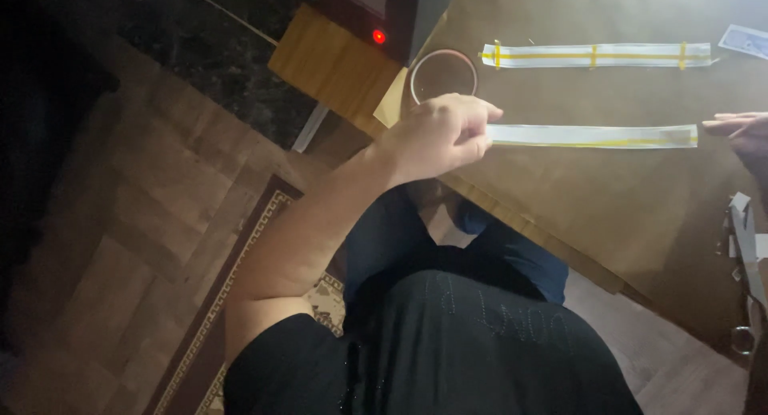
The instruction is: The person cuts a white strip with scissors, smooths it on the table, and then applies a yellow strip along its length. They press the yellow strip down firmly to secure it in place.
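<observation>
Lying flat across the brown table (pixel 640 215), a long white paper strip (pixel 592 136) with a yellow line along its lower edge stretches between the person's two hands. It looks thin and straight, with a greyish patch near its right end. Its left end is pinched in the left hand (pixel 436 139), whose fingers are curled shut around it, knuckles up, near the table's front edge. The strip's right end stops just short of the right hand (pixel 740 131), only partly in view at the picture's edge; its fingers point toward the strip, but whether they touch or grip anything cannot be told.

Farther back on the table lies a second white strip (pixel 596 56), parallel to the first, with a yellow line down its middle and three short yellow cross-bands. A round glass (pixel 443 75) stands just behind the left hand. A dark device with a red light (pixel 379 36) sits beyond the glass. White paper scraps (pixel 748 239) lie at the right edge.
</observation>
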